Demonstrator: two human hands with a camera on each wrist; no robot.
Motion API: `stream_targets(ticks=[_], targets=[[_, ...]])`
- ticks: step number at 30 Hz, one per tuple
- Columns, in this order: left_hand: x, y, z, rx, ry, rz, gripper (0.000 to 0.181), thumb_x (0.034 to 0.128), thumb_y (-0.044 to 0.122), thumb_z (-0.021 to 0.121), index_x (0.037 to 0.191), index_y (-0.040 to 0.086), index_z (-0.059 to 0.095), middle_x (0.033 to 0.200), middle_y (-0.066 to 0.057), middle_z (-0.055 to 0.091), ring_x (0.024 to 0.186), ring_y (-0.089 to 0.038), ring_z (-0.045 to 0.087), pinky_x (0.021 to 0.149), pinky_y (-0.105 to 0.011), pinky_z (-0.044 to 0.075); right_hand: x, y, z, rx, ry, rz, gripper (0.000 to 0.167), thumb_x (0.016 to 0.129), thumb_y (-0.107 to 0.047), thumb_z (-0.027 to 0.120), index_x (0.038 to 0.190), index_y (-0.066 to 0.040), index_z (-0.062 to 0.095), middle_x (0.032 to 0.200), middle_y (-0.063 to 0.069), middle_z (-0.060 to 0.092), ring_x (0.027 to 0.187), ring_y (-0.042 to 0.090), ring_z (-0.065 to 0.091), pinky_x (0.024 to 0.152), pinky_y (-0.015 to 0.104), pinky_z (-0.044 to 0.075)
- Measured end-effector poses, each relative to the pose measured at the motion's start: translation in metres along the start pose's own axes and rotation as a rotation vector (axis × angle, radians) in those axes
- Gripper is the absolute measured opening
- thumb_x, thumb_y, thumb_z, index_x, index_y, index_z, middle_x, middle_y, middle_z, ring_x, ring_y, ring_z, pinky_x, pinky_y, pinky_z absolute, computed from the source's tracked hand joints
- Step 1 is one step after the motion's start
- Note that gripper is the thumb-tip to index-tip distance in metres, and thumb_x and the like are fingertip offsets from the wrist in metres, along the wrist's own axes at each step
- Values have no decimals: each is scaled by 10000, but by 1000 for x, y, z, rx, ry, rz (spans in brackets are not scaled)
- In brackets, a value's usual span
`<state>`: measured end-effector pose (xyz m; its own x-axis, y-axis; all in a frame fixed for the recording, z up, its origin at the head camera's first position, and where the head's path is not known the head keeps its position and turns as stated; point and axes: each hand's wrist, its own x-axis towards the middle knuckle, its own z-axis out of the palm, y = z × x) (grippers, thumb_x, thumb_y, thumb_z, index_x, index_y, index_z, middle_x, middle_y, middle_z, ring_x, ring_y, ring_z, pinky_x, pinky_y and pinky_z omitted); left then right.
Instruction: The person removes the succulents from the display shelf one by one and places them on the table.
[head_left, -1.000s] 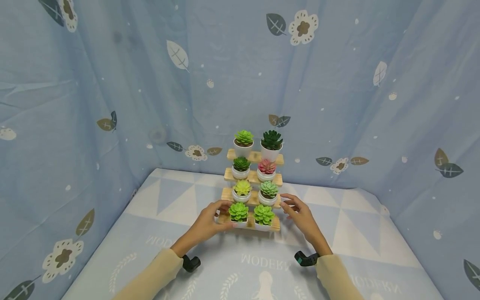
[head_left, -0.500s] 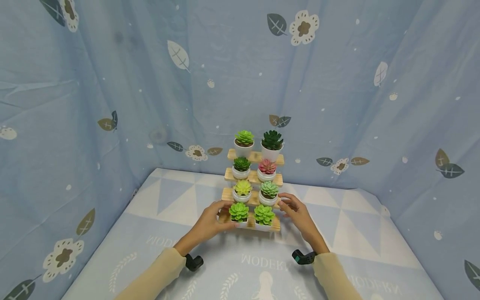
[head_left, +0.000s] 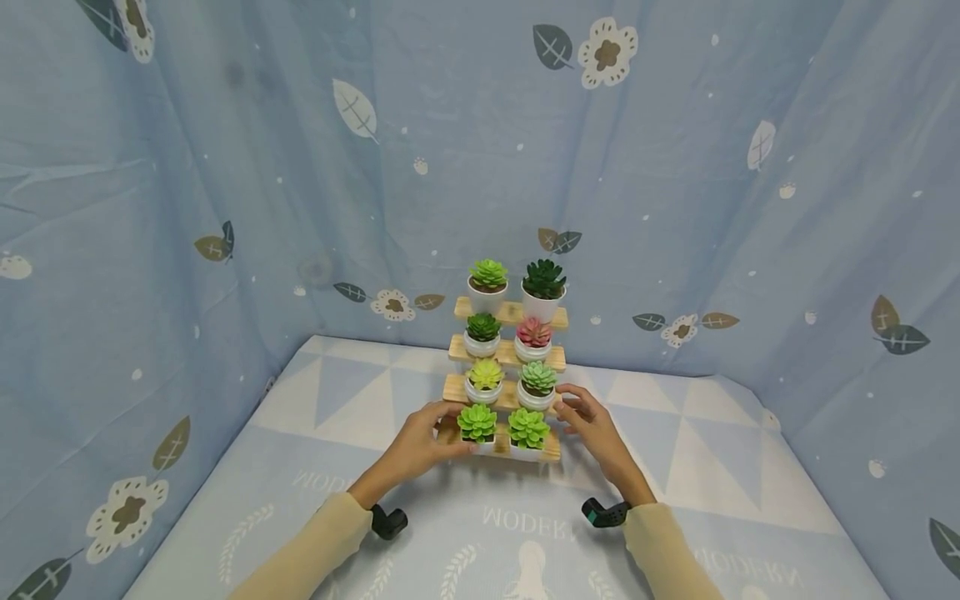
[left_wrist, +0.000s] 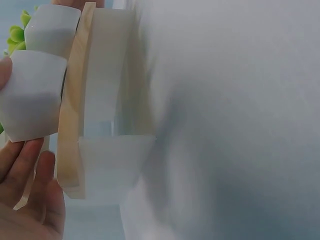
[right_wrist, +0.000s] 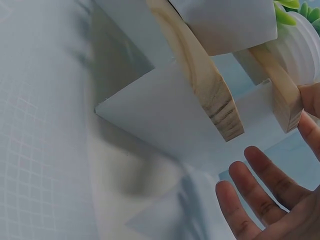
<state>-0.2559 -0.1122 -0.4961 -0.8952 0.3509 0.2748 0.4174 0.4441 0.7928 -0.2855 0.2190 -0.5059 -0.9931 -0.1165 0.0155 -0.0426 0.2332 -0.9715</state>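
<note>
In the head view, the tiered plant stand (head_left: 502,443) is on the tabletop (head_left: 705,450), just toward six o'clock from centre, with the left hand (head_left: 422,435) at its eight o'clock and the right hand (head_left: 598,429) at its four. In the left wrist view, that hand grasps the bottom-row white pot (left_wrist: 32,95); a sideways tug could drag it off the bottom plank (left_wrist: 75,107). In the right wrist view, that hand pinches the next plank's end (right_wrist: 286,107); uneven lifting could tilt the stand and topple pots.

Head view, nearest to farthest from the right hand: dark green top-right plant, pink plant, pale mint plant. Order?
From the right hand:
1. Pale mint plant: right column, second row up, just beside the fingers.
2. Pink plant: right column, one row higher.
3. Dark green top-right plant: right column, top row.
</note>
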Motion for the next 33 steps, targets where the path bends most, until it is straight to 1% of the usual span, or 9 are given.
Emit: stream_targets(ticks=[5,8,13,16,20,22,25,29,33], targets=[[-1,1,-5,-26,-10,17,642,818,423,885,1355,166,645,1105,73,668,936,-145,632,825,-375,546,-12,-18,1,26,-30,-27,426,1063,-305,612,1448,-147,521,1407,230,562,1180,395,583,991,599,486],[-2,2,-11,-48,-18,22,630,835,407,875,1357,147,639,1116,53,671,943,-173,648,808,-405,563,-13,-20,1,42,-41,-28,432,1067,-312,603,1458,-154,507,1426,238,543,1201,426,569,990,609,483],[-3,1,-24,-61,-33,25,639,847,393,869,1374,127,624,1218,6,670,1003,-258,656,872,-548,548,-4,-5,0,51,-40,0,455,1067,-334,600,1482,-184,488,1453,226,523,1223,433,553,993,620,477],[-3,-2,-32,-45,-31,37,663,844,396,870,1390,121,614,1259,-10,661,1049,-301,648,905,-569,530,1,6,-1,53,-38,0,476,1065,-354,598,1499,-204,473,1456,219,520,1227,411,555,989,615,481],[-4,-5,-44,-23,0,59,658,837,379,876,1394,140,618,1261,-13,655,1091,-306,635,911,-574,524,2,10,-2,40,-39,-28,489,1051,-430,598,1491,-251,482,1468,196,510,1214,379,575,965,582,508],[-4,-6,-51,-9,22,67,647,833,361,881,1390,157,623,1252,-5,655,1105,-268,628,908,-558,530,2,12,-3,32,-37,-39,483,1038,-468,604,1473,-287,497,1483,172,499,1207,364,587,949,555,527],[-5,-8,-60,0,41,52,655,836,355,879,1407,175,614,1281,-12,645,1128,-283,616,909,-570,524,1,13,-3,29,-32,-42,471,1022,-499,615,1448,-326,514,1478,153,502,1196,350,596,932,532,541],[-8,-14,-72,0,53,26,677,850,349,868,1434,151,589,1295,-36,638,1143,-326,611,922,-576,517,2,13,-3,35,-38,-34,476,1030,-481,612,1460,-308,504,1482,162,494,1212,376,589,934,535,539],[-9,-21,-84,11,80,4,688,853,337,867,1439,118,579,1253,-53,651,1098,-323,635,924,-573,522,1,13,-2,49,-48,-33,490,1043,-446,605,1485,-272,483,1511,180,460,1250,414,564,951,567,522]])
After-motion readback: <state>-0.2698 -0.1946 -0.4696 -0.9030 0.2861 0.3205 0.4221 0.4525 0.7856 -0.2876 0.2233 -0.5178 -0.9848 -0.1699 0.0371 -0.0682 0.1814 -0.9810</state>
